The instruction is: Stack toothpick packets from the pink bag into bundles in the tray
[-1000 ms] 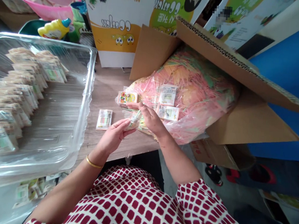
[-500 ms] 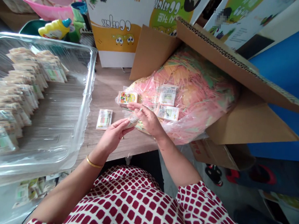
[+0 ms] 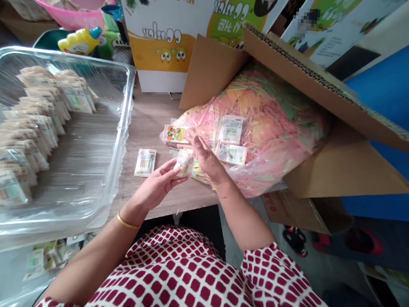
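While the left hand (image 3: 157,183) pinches a small clear packet (image 3: 183,163) between thumb and fingers, the right hand (image 3: 207,161) is held just to the right of it, its fingers extended and spread; whether they touch the packet cannot be told. The packet is raised over the near part of a wood-grain table (image 3: 150,115), at the middle of the scene. Just left of it, a flat sachet (image 3: 145,162) printed with coloured stripes lies on the tabletop. Beyond the fingers of the right hand is a bright fruit-printed pack (image 3: 175,134), partly hidden. To the right, a large plastic bag (image 3: 266,106) of pink, yellow and green sticks bulges from a cardboard carton (image 3: 353,166), with an upper sachet (image 3: 231,129) and a lower sachet (image 3: 231,153) resting on it. At the left, a clear tray (image 3: 92,163) holds overlapping rows of filled packets (image 3: 35,124). Far left sit a pink bowl (image 3: 80,21) and a yellow bottle (image 3: 78,42).
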`<state>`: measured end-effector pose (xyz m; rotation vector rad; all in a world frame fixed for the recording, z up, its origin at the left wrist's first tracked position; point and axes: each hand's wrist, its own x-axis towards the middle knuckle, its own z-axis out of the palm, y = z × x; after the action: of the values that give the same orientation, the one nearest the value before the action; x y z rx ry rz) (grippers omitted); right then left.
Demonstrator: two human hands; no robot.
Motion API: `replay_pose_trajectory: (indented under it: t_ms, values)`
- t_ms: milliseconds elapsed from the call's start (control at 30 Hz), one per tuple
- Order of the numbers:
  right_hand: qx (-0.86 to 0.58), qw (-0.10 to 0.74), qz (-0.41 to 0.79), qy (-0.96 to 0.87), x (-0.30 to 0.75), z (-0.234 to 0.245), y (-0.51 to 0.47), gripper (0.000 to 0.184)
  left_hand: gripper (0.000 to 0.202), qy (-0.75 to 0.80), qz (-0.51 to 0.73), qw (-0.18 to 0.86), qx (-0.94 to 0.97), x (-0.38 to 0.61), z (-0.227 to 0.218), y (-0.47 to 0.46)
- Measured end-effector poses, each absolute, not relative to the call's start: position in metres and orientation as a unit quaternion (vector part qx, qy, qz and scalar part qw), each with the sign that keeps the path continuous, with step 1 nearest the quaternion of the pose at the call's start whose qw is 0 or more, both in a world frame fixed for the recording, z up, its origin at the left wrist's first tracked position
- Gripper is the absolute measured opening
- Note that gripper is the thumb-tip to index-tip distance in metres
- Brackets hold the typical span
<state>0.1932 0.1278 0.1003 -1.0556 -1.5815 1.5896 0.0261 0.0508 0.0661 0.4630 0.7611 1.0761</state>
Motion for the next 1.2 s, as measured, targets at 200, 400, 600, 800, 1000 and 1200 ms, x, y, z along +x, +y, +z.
replay_pose_trajectory:
  t_ms: [200, 400, 600, 800, 1000, 1200]
  values:
    - [-0.347, 0.240, 0.625, -0.657, 0.196, 0.091, 0.132, 0.053, 0.025, 0.349, 0.487, 0.776, 0.198, 0.019, 0.065, 0.050]
    - [-0.368, 0.268, 0.578, -0.677, 0.193, 0.097, 0.128, 0.045, 0.027, 0.390, 0.492, 0.740, 0.241, 0.021, 0.066, 0.047]
    - [-0.390, 0.258, 0.566, -0.678, 0.193, 0.091, 0.131, 0.019, 0.035, 0.432, 0.487, 0.699, 0.296, 0.021, 0.064, 0.043]
    - [-0.386, 0.202, 0.543, -0.718, 0.182, 0.088, 0.126, 0.018, 0.039, 0.490, 0.500, 0.607, 0.375, 0.012, 0.052, 0.026]
    - [-0.447, 0.218, 0.490, -0.716, 0.123, 0.064, 0.139, 0.020, 0.030, 0.651, 0.513, 0.211, 0.518, -0.003, 0.029, -0.017]
    - [-0.514, 0.115, 0.325, -0.786, 0.096, 0.055, 0.129, 0.015, 0.054, 0.657, 0.318, 0.146, 0.668, -0.011, 0.000, -0.029]
